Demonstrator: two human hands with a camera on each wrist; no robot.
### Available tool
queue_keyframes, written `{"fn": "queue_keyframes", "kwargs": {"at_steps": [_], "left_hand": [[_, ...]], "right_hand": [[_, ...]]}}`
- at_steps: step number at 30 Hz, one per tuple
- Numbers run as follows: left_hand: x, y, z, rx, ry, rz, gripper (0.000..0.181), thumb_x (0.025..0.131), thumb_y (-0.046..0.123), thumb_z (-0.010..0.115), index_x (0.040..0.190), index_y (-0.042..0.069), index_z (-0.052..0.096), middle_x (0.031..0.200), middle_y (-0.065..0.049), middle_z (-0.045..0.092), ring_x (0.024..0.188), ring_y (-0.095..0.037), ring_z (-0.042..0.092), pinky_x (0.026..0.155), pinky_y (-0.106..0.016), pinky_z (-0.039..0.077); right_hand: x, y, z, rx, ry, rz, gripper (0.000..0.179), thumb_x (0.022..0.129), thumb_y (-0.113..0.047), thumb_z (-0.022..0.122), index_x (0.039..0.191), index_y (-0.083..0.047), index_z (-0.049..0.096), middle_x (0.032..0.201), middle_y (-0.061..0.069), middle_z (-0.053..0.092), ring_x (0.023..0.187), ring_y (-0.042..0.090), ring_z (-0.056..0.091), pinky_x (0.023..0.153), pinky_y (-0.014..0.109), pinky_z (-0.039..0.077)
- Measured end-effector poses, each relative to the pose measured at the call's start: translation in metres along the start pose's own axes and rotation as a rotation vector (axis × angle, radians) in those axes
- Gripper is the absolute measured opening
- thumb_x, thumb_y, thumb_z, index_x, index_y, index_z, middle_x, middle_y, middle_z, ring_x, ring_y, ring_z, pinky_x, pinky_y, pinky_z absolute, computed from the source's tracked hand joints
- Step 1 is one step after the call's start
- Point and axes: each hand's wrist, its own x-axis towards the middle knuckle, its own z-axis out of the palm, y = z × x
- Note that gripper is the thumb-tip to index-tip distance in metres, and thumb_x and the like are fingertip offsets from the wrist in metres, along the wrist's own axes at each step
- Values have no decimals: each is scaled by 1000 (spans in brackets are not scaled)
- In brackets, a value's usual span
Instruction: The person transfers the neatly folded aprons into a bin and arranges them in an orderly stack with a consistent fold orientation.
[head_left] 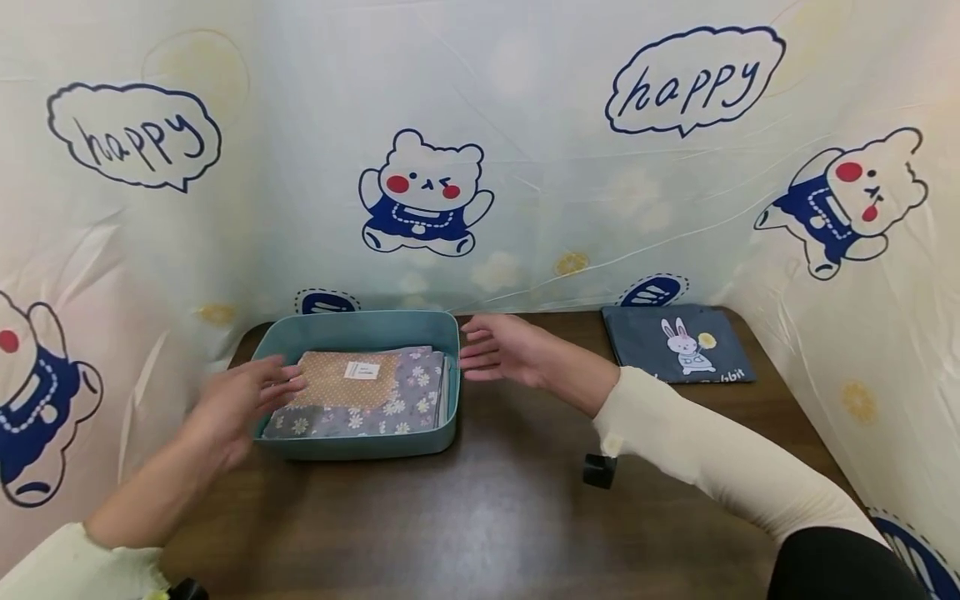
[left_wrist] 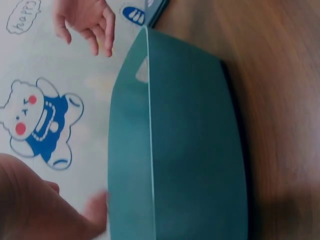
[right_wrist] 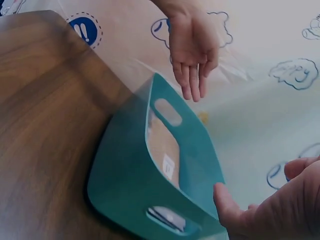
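A teal plastic bin (head_left: 360, 448) with handle holes in its ends sits at the left of the table. Inside it lies folded grey cloth with white daisies (head_left: 408, 408) and a tan dotted panel (head_left: 322, 375) bearing a white label (head_left: 362, 370). My left hand (head_left: 232, 404) hovers by the bin's left end, fingers extended and overlapping the rim in the head view. Beside the right end is my right hand (head_left: 510, 350), palm turned toward the bin, fingers loosely spread. Neither hand holds anything. The right wrist view shows both hands above the bin's rim (right_wrist: 150, 120).
A dark blue folded item with a rabbit print (head_left: 678, 346) lies at the back right of the brown wooden table (head_left: 480, 517). Printed sheeting (head_left: 540, 217) with bears and "happy" bubbles hangs behind the table and along both sides.
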Motion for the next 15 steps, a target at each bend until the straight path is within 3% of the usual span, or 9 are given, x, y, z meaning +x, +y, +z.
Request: {"fn": "queue_keyframes", "kwargs": {"at_steps": [3, 7, 11, 15], "left_hand": [[6, -1, 19, -79, -62, 38, 59, 111, 22, 36, 162, 0, 16, 98, 20, 72, 94, 1, 73, 89, -19, 57], [10, -2, 50, -34, -95, 54, 55, 111, 20, 34, 162, 3, 22, 119, 8, 73, 100, -1, 72, 91, -20, 56], [11, 4, 83, 64, -115, 74, 50, 111, 19, 36, 160, 6, 31, 144, -7, 63, 104, -2, 71, 92, -19, 55], [9, 11, 116, 75, -143, 107, 47, 110, 15, 38, 156, 6, 37, 147, -12, 59, 113, -11, 69, 100, -24, 53]], "right_hand": [[-5, 2, -18, 22, 25, 14, 45, 106, -25, 49, 141, 2, 47, 143, 25, 54, 130, 39, 57, 113, 50, 46], [-16, 6, -50, 31, 59, 24, 37, 108, -28, 46, 130, 0, 53, 130, 19, 59, 130, 37, 56, 116, 49, 43], [-26, 10, -78, 18, 75, 14, 30, 109, -28, 43, 121, -4, 55, 123, 13, 59, 135, 36, 52, 117, 46, 42], [-36, 11, -104, 3, 86, -6, 27, 108, -28, 43, 116, -6, 56, 120, 10, 60, 120, 28, 60, 111, 40, 48]]}}
